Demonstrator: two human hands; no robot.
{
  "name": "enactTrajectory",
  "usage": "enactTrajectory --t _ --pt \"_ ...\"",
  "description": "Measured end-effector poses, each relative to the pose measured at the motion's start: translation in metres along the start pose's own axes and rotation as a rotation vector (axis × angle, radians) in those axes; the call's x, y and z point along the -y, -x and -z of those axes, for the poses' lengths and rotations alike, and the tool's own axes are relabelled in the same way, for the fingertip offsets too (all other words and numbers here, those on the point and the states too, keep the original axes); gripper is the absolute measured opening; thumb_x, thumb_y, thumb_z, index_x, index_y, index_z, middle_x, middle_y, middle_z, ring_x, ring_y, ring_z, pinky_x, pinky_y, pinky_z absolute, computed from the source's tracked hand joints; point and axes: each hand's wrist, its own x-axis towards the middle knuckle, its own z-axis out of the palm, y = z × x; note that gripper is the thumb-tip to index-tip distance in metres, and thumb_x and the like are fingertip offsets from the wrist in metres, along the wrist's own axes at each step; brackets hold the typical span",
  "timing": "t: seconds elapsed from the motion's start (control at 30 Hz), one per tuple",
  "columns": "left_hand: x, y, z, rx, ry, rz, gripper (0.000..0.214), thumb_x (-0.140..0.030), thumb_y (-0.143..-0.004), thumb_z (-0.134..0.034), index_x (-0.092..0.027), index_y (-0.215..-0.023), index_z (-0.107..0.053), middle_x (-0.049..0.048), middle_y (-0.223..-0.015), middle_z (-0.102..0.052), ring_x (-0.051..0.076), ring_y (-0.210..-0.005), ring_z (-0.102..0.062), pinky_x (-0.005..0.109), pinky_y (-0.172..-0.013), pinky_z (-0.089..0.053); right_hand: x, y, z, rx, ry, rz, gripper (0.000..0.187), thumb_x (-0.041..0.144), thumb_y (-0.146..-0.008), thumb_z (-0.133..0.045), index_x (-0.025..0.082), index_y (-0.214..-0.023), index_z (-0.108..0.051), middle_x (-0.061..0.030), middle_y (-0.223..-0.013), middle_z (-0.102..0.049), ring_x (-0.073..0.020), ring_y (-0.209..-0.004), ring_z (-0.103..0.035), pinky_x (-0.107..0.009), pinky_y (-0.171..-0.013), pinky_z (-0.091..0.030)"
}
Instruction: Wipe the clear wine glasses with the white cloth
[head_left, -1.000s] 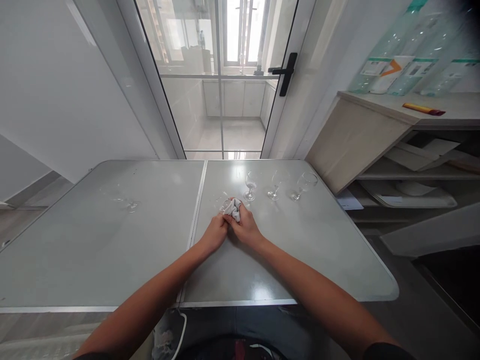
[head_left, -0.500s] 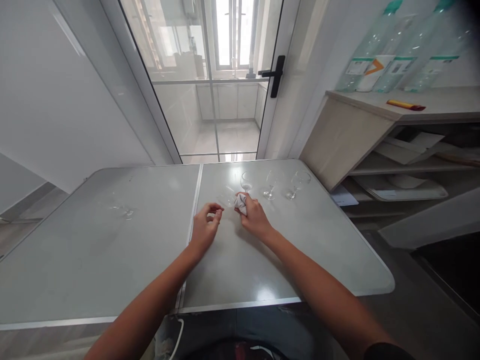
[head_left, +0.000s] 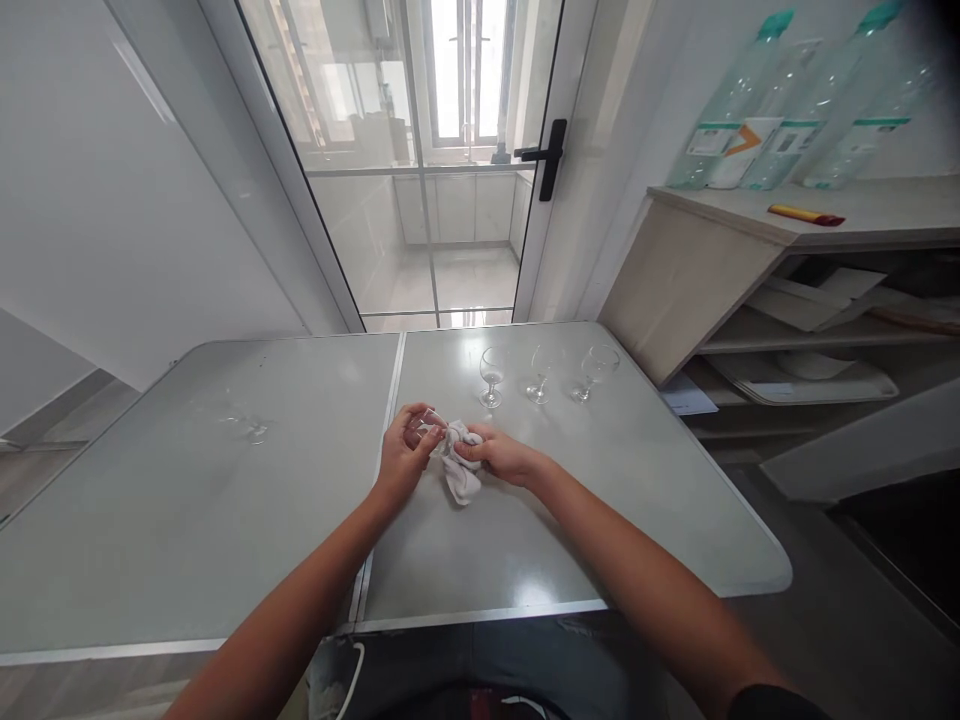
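My left hand (head_left: 403, 458) is closed around a small clear stemmed glass (head_left: 421, 424), held just above the grey table (head_left: 585, 520) near its centre seam. My right hand (head_left: 501, 459) is shut on a white cloth (head_left: 459, 468), which is pressed against the glass and hangs down to the tabletop. Three more stemmed glasses stand upright in a row behind my hands: one (head_left: 491, 375), a second (head_left: 539, 374) and a third (head_left: 594, 370). Another clear glass (head_left: 247, 425) sits alone on the left half of the table.
A glass door with a black handle (head_left: 546, 157) stands behind the table. At the right is a wooden shelf unit (head_left: 705, 280) with plastic bottles (head_left: 731, 110) on top and papers on its shelves. A white cable (head_left: 358, 675) hangs below the table's front edge.
A second ago both hands were together on the cloth. The left hand let go, then picked up the glass. The right hand drew the cloth back toward me against the glass.
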Motion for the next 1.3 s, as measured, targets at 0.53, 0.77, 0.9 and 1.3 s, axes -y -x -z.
enactTrajectory --t 0.53,0.77,0.9,1.3 --pt "0.007 -0.002 0.001 -0.147 -0.036 0.021 0.042 -0.051 -0.085 -0.067 -0.02 -0.111 -0.057 0.0041 -0.096 -0.069 0.006 -0.048 -0.048 0.02 -0.041 -0.04 0.002 -0.005 0.002 -0.348 0.341 0.204 0.026 0.038 -0.091 -0.059 0.018 -0.107 -0.063 -0.0043 -0.093 -0.068 -0.0202 -0.085 -0.061 -0.032 -0.081 -0.047" --pt "0.009 0.003 0.003 -0.203 -0.235 -0.285 0.037 -0.039 -0.085 -0.072 -0.022 -0.111 -0.054 0.0034 -0.106 -0.066 0.003 -0.049 -0.043 0.02 -0.049 -0.038 0.007 0.005 0.004 -0.319 0.471 0.308 0.052 0.037 -0.094 -0.059 0.022 -0.14 -0.039 -0.0068 -0.11 -0.063 -0.0202 -0.094 -0.059 -0.035 -0.089 -0.046" --pt "0.014 0.007 0.003 -0.139 -0.223 -0.336 0.037 -0.035 -0.084 -0.074 -0.022 -0.113 -0.054 0.0035 -0.107 -0.065 0.003 -0.05 -0.04 0.019 -0.049 -0.036 0.001 0.003 -0.008 -0.088 0.706 0.338 0.027 0.023 -0.09 -0.059 0.018 -0.116 -0.056 -0.0087 -0.104 -0.064 -0.0213 -0.094 -0.059 -0.036 -0.093 -0.043" --pt "0.005 0.001 0.008 -0.113 -0.009 -0.222 0.041 -0.045 -0.084 -0.072 -0.021 -0.112 -0.054 0.0058 -0.107 -0.066 0.005 -0.052 -0.044 0.02 -0.049 -0.039 0.011 0.006 0.002 -0.314 0.442 0.308 0.023 0.029 -0.092 -0.055 0.02 -0.112 -0.064 -0.0073 -0.104 -0.068 -0.0229 -0.098 -0.061 -0.034 -0.091 -0.045"
